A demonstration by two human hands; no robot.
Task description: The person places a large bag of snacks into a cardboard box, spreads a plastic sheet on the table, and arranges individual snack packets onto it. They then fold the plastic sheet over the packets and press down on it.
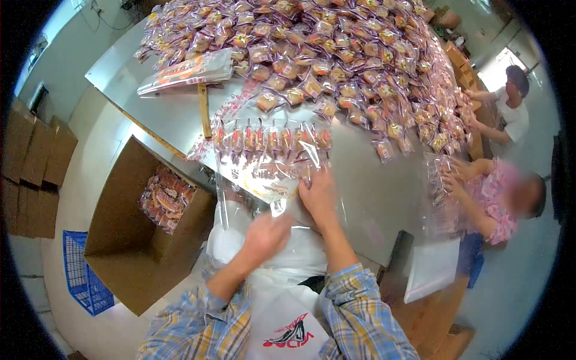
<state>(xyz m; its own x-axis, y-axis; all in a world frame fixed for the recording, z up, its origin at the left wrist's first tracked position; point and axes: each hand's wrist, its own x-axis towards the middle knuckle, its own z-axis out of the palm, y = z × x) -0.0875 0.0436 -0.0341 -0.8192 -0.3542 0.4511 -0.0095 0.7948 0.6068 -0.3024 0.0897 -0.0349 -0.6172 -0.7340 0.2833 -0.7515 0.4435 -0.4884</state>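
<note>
A clear plastic bag (pixel 264 174) with printing lies at the table's near edge, with a row of small wrapped cakes (pixel 273 139) across its far end. My right hand (pixel 318 195) is closed on the near part of this bag, thumb and fingers pinching the film. My left hand (pixel 267 237) is closed like a fist just in front of the bag's near end and slightly blurred. A small white piece (pixel 278 207) shows just above its fingers; whether they grip it or the film is hidden.
A large heap of wrapped cakes (pixel 336 54) covers the far table. Flat printed bags (pixel 189 73) lie at left. An open carton (pixel 120 252) holding packed bags stands left, beside a blue crate (pixel 84 273). Two co-workers, one in a pink top (pixel 489 198), are at right.
</note>
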